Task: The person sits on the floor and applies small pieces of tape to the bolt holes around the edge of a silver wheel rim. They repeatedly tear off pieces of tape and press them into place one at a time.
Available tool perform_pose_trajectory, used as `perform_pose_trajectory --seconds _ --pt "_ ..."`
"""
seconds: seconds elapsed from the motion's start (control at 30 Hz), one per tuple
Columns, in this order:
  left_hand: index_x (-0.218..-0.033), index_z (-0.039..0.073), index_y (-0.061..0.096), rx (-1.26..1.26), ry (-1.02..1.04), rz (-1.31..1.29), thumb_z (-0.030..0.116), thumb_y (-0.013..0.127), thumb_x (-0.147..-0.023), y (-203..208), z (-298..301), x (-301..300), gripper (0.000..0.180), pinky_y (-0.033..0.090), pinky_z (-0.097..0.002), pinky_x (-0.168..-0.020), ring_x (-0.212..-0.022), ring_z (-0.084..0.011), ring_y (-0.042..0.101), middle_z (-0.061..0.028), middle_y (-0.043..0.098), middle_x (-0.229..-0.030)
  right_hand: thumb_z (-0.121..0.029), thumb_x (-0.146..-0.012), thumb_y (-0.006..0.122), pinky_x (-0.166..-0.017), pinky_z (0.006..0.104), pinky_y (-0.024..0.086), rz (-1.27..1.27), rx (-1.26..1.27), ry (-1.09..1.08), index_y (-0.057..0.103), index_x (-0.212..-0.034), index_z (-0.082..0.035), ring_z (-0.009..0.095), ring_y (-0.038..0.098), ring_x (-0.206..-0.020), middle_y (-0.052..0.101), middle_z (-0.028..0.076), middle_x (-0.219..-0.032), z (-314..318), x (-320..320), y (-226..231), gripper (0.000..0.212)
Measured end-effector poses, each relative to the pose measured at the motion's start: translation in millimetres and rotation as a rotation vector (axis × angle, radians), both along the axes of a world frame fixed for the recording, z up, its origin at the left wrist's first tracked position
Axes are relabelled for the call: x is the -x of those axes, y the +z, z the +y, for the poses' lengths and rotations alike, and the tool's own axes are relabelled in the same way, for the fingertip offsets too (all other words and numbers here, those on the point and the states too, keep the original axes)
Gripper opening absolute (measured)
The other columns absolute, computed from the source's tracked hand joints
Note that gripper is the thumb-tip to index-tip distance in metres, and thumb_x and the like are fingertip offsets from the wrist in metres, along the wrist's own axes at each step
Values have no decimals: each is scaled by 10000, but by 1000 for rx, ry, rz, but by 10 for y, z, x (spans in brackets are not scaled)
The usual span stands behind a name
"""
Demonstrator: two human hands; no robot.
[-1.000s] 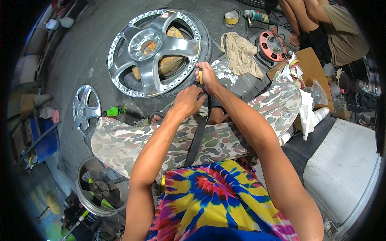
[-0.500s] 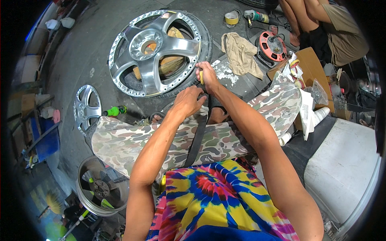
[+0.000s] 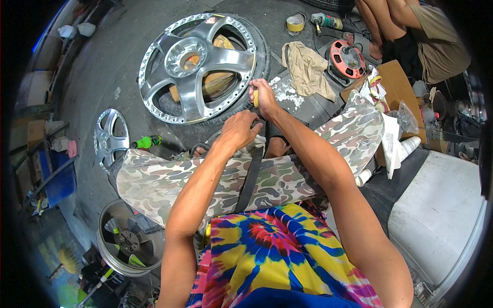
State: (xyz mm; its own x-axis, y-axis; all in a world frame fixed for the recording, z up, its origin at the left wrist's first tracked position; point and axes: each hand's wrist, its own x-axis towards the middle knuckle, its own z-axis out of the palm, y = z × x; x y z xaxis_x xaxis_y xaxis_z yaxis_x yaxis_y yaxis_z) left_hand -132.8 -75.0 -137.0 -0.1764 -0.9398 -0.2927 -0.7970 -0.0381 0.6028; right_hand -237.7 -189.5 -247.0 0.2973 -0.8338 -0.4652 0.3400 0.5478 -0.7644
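A polished silver wheel face [image 3: 208, 66] with broad spokes and a rim of bolt holes lies on a dark tyre [image 3: 263, 56]. At the near right edge of the rim, my right hand [image 3: 264, 97] is closed on a small yellow piece, apparently a roll of tape [image 3: 256, 98], mostly hidden by the fingers. My left hand [image 3: 239, 128] is just nearer, beside the right wrist, its fingers loosely bent and apart with nothing visible in them. Through the spokes, a yellowish-brown stuffed object [image 3: 218, 84] shows inside the tyre.
A smaller silver wheel face [image 3: 112, 138] and a green bottle [image 3: 147, 141] are at left, above a wheel barrel [image 3: 131, 241]. To the right lie a tape roll [image 3: 296, 23], power tool [image 3: 326, 21], beige cloth [image 3: 308, 72] and red cable reel [image 3: 347, 59]. Another person [image 3: 436, 41] crouches at far right.
My right hand has turned slightly at the rim, and more of the yellow roll shows. The left hand stays nearly where it was.
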Motion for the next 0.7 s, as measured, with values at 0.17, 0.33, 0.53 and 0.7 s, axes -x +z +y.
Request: perform_pose_trajectory --seconds 0.17,0.33,0.53,0.7 --pt "-1196 6 759 -33 0 -7 295 717 -978 21 -5 10 364 536 -530 -951 -1110 -449 688 -250 722 -1149 -236 -1054 551 -568 246 410 47 28 14 603 -1073 -78 100 516 -618 587 21 -769 9 -3 47 168" --pt "-1198 9 760 -29 3 -8 295 717 -980 11 -6 15 362 535 -529 -959 -1120 -451 686 -249 721 -1160 -240 -1053 546 -581 244 400 69 59 23 614 -1068 -76 93 496 -627 574 14 -769 -5 4 32 178" --pt "-1188 10 762 -65 -12 -15 293 717 -981 70 -36 44 353 535 -528 -961 -1122 -447 686 -240 723 -1164 -252 -1059 539 -590 243 390 66 86 59 617 -1043 -75 86 485 -650 564 0 -767 -42 39 -12 194" --pt "-1187 20 765 -50 -14 -21 289 720 -980 80 -30 46 342 538 -523 -958 -1122 -439 689 -228 724 -1175 -243 -1075 529 -608 256 401 66 124 68 591 -1027 -74 107 481 -640 558 9 -754 -63 29 -19 186"
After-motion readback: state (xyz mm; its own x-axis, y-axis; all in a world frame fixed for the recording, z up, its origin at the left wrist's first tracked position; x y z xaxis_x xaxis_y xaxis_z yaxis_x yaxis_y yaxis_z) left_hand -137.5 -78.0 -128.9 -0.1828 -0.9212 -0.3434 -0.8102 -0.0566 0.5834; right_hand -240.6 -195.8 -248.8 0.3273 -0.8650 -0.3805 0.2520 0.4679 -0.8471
